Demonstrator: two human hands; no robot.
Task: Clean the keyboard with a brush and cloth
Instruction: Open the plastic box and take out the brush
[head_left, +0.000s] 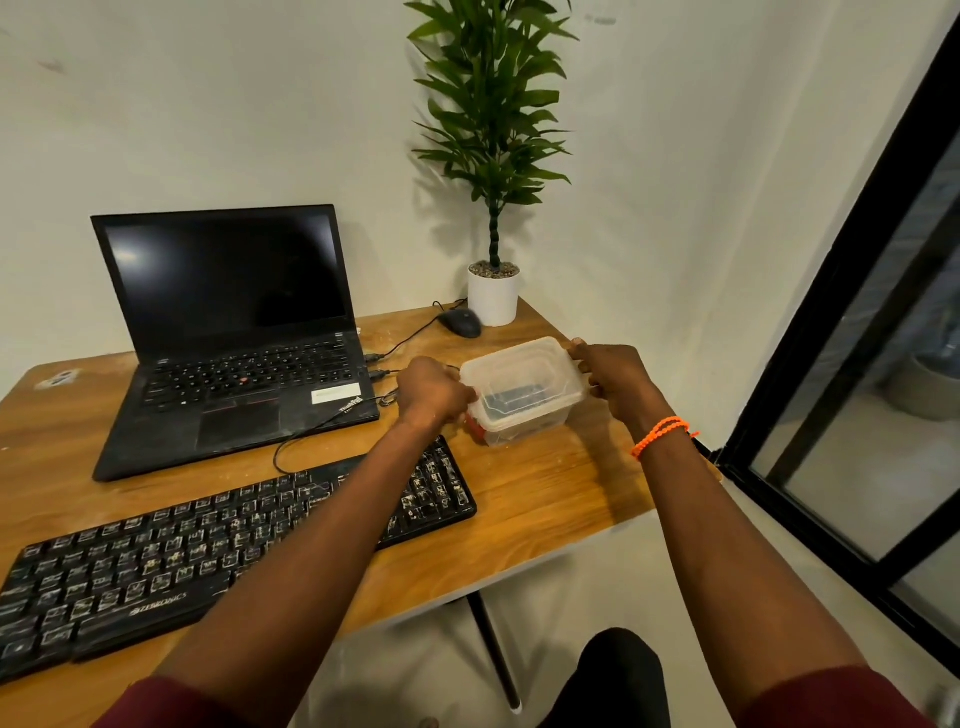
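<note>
A wooden table (545, 499) with a dark metal leg (493, 649) stands against a plain white wall (208, 104). At the table's 1 o'clock corner, a white pot (493, 299) holds a tall green plant (493, 104), which casts a shadow on the wall. At 3 o'clock, a black-framed glass partition (857, 364) meets the pale floor (649, 571).

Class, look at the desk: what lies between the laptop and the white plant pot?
In the head view, a black mouse lies between the laptop and the plant pot, close beside the pot, its cable running across the bare wooden desk toward the laptop.
</note>
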